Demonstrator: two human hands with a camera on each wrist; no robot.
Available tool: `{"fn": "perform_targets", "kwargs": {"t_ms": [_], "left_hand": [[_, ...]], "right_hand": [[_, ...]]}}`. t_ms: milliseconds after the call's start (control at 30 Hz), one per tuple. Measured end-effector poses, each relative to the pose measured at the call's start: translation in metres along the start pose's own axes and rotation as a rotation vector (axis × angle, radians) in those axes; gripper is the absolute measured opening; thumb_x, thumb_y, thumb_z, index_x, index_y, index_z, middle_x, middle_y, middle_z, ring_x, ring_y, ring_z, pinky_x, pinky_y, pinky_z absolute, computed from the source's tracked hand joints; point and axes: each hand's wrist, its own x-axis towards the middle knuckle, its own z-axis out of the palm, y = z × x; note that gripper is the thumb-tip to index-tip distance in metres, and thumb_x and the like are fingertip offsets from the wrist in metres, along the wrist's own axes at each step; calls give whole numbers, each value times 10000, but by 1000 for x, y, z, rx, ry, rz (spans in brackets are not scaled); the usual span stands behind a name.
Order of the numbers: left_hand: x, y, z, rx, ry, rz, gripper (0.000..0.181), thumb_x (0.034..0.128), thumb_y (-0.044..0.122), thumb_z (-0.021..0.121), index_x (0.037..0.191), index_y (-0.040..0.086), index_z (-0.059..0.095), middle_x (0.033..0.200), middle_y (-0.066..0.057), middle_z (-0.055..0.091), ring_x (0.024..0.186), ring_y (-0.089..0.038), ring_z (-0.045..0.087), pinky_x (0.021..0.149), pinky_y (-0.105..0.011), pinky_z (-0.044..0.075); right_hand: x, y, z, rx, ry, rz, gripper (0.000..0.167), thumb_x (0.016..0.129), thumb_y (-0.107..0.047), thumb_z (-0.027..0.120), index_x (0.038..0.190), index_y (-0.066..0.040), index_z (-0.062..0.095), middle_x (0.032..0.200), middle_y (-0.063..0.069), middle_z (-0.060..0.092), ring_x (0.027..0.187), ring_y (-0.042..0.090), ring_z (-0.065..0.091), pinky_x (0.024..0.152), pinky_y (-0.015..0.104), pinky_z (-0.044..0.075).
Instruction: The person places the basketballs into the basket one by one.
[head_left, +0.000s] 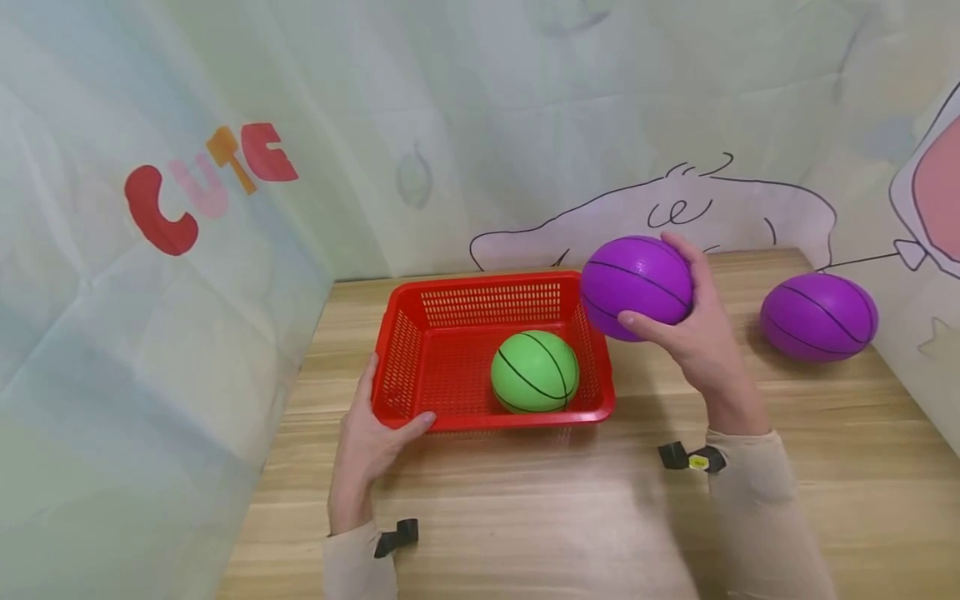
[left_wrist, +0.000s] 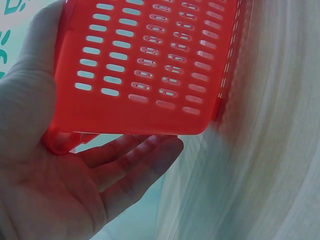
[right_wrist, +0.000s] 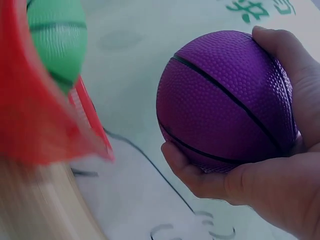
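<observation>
Right fingers (head_left: 686,252) curl round a purple ball (head_left: 633,287); left fingers (head_left: 366,385) pinch the red basket (head_left: 491,304), just left of the right ones. Letting go too soon could bounce the ball off the rim (head_left: 480,421).

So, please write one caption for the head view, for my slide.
Left hand grips a red basket with a green ball inside; right hand holds a purple ball.

- Left hand (head_left: 367,446) holds low, its thumb (head_left: 414,427) spread wide from the fingers (left_wrist: 145,175), which bend gently.
- Right hand (head_left: 697,333) is raised and farther forward, gripping firmly between thumb and curved fingers.
- Both forearms reach forward in beige sleeves (head_left: 761,500), the wrists (head_left: 738,410) bare.
</observation>
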Motion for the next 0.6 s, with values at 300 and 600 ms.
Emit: {"fn": "perform_targets", "kwargs": {"t_ms": [300, 600], "left_hand": [[0, -2, 0, -13, 1, 21, 1276, 852, 343, 987, 1797, 369, 132, 1745, -54, 416, 1514, -336, 461, 1135, -613, 562], [1, -2, 0, -7, -8, 21, 1285, 846, 354, 992, 1795, 387, 126, 1745, -46, 415, 1519, -335, 455, 1138, -611, 561]], "right_hand": [[12, -5, 48, 99, -121, -35, 1036, 887, -101, 934, 1679, -466, 375, 1683, -19, 391, 1459, 365, 517, 1091, 545, 593], [13, -10, 83, 132, -201, -24, 1059, 859, -163, 969, 1679, -477, 376, 1677, 12, 393, 1434, 397, 544, 1057, 620, 604]]}}
